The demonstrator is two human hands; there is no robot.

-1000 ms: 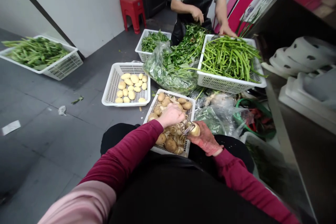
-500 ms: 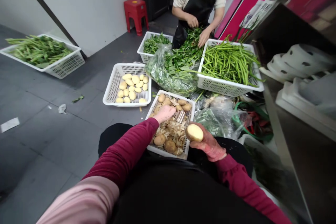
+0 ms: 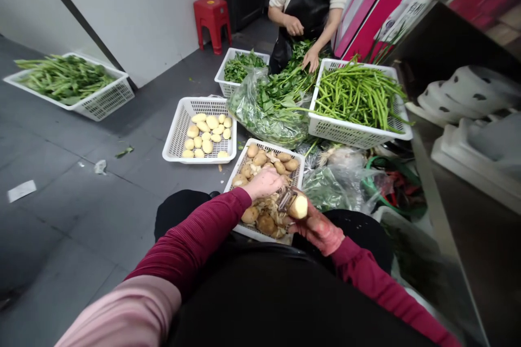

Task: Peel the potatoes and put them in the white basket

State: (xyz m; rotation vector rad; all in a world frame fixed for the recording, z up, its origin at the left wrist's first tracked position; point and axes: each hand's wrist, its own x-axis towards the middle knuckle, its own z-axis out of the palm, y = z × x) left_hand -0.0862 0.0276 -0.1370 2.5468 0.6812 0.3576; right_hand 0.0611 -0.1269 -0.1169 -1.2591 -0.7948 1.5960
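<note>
Your left grip point(image 3: 266, 183) holds the peeler point(image 3: 286, 199) | your right grip point(image 3: 321, 227) clasps the potato point(image 3: 300, 207), bracing it | potato at basket's point(image 3: 302, 167) right edge — likely so peelings land inside

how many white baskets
5: far-left basket, back basket by the stool, peeled-potato basket, unpeeled-potato basket at centre, stalk basket at right; more may be hidden.
</note>
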